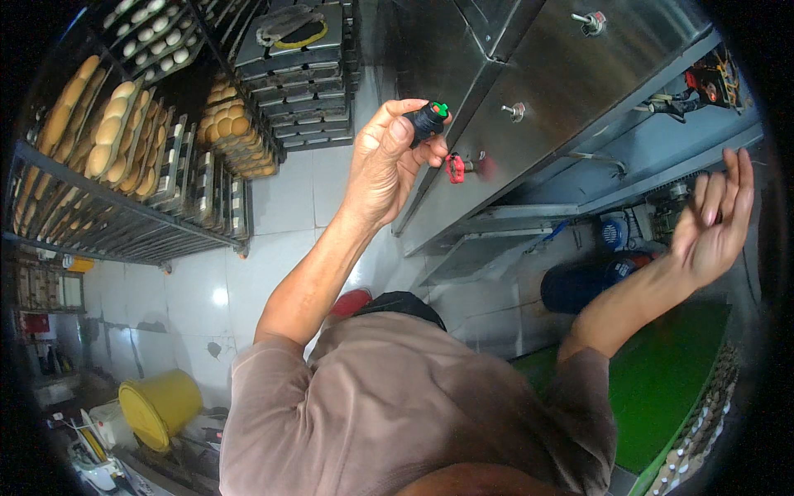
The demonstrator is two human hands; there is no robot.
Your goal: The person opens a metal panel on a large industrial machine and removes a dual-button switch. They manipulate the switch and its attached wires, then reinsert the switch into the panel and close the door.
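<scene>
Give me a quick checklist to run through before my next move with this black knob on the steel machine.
1. Left hand grips the black knob with green tip: ok, fingers and thumb are around it.
2. Knob seated on the steel panel: cannot tell, the fingers hide its base.
3. Right hand free: ok, open and holding nothing.
4. Right hand away from the exposed wiring and motor parts: cannot tell, it hangs near them.
5. Red valve handle unobstructed: ok, just below the left hand, untouched.

Short-sleeved, greyish-brown shirt, seemingly plain; forearms bare, no gloves on either hand.
</scene>
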